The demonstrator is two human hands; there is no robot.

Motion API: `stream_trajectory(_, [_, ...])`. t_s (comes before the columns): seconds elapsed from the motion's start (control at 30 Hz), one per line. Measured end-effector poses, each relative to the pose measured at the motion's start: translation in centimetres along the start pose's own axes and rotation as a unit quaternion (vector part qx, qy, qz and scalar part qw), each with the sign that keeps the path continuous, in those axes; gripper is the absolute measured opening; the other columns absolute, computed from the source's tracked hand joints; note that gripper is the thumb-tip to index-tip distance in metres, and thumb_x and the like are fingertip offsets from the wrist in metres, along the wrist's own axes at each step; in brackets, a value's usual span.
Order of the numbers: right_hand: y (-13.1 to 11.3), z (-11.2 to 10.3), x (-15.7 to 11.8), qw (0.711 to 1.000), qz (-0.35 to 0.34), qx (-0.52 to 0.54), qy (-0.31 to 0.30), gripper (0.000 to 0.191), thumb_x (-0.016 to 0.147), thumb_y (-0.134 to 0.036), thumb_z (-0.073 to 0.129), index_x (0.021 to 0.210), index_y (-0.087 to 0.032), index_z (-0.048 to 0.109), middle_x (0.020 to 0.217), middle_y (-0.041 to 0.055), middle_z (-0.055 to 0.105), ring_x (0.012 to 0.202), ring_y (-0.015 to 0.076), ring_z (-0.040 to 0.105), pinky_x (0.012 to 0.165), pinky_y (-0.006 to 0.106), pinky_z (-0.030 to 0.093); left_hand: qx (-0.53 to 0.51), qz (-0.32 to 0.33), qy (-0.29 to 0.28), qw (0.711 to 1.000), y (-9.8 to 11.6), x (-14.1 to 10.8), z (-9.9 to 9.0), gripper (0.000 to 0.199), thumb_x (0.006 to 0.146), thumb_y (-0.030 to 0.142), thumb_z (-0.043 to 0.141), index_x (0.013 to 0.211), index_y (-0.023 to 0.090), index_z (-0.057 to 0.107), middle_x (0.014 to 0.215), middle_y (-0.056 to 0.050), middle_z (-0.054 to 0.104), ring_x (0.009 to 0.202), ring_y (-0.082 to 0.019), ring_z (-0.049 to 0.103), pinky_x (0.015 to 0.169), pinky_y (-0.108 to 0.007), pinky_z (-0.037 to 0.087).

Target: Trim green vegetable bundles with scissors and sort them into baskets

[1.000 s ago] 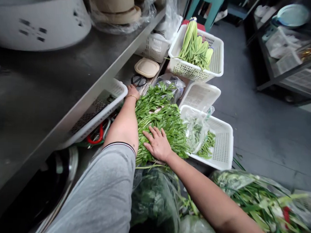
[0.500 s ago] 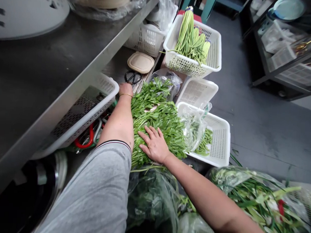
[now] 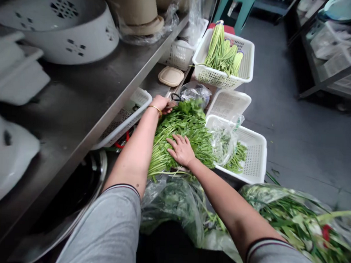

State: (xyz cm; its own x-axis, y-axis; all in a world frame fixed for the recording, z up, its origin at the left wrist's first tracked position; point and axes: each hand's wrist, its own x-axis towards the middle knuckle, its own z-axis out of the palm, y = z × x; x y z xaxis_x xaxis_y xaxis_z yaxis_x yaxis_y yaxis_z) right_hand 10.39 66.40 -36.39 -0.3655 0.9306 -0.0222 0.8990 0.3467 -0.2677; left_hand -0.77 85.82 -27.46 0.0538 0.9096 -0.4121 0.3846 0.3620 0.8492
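A heap of leafy green stems [image 3: 181, 128] lies in front of me, leaves away to the right, stems to the left. My right hand [image 3: 182, 150] rests flat on the heap with fingers spread. At the heap's upper left edge is my left hand [image 3: 162, 104], fingers curled in; a dull brownish piece shows at its fingertips, too small to name. Black-handled scissors [image 3: 175, 96] lie just beyond that hand, partly hidden. Below the heap is a clear plastic bag [image 3: 177, 206] with greens inside.
A white basket [image 3: 258, 151] with cut green pieces and a plastic bag stands to the right. Farther back, another basket [image 3: 227, 84] holds bundled long green stems. The steel shelf edge [image 3: 130, 90] runs along the left. A bag of leafy vegetables [image 3: 300, 224] sits lower right.
My left hand has come away from beside the scissors, with its fingers now curled at the edge of the greens. My right hand stays flat on the heap. The view has shifted left.
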Motion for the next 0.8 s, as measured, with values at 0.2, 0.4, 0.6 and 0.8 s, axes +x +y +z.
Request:
stream_trajectory(0.2, [-0.3,-1.8,-0.9,1.0,0.001,0.011,0.013,0.059,0.095,-0.05,0.043,0.145,-0.019,0.041,0.15,0.014,0.036,0.138,0.0324,0.028,0.111,0.054,0.019,-0.155,0.1,-0.057,0.981,-3.4,-13.3,-0.9,0.008,0.062,0.016,0.05,0.057,0.013,0.055,0.056,-0.001,0.056,0.052,-0.011,0.051,0.057,-0.024,0.043])
stream_trajectory(0.4, [1.4,-8.8,-13.7,0.946,-0.089,0.202,0.238,0.035,0.094,-0.026,0.046,0.125,-0.017,0.057,0.115,0.013,0.062,0.111,0.0223,0.056,0.096,0.04,0.045,-0.131,0.109,-0.166,0.971,-8.5,-26.0,-0.2,0.016,0.062,0.022,0.055,0.071,0.013,0.064,0.064,0.0,0.059,0.057,-0.01,0.048,0.054,-0.022,0.036])
stream_trajectory(0.6, [3.3,-11.8,-25.0,0.961,-0.112,0.137,0.214,0.04,0.089,-0.024,0.051,0.128,-0.021,0.059,0.095,0.0117,0.058,0.088,0.0214,0.057,0.075,0.037,0.05,-0.117,0.048,-0.283,0.951,-10.0,-31.3,4.3,0.014,0.061,0.025,0.056,0.068,0.014,0.059,0.062,0.0,0.054,0.054,-0.01,0.042,0.051,-0.022,0.03])
stream_trajectory(0.8, [4.7,-11.2,-27.6,0.975,-0.158,0.14,0.071,0.039,0.092,-0.029,0.044,0.126,-0.018,0.059,0.109,0.0146,0.058,0.105,0.0238,0.054,0.088,0.042,0.044,0.032,0.036,-0.36,0.932,-10.0,-33.5,7.7,0.018,0.061,0.033,0.056,0.067,0.016,0.06,0.064,0.0,0.057,0.061,-0.013,0.048,0.059,-0.025,0.038])
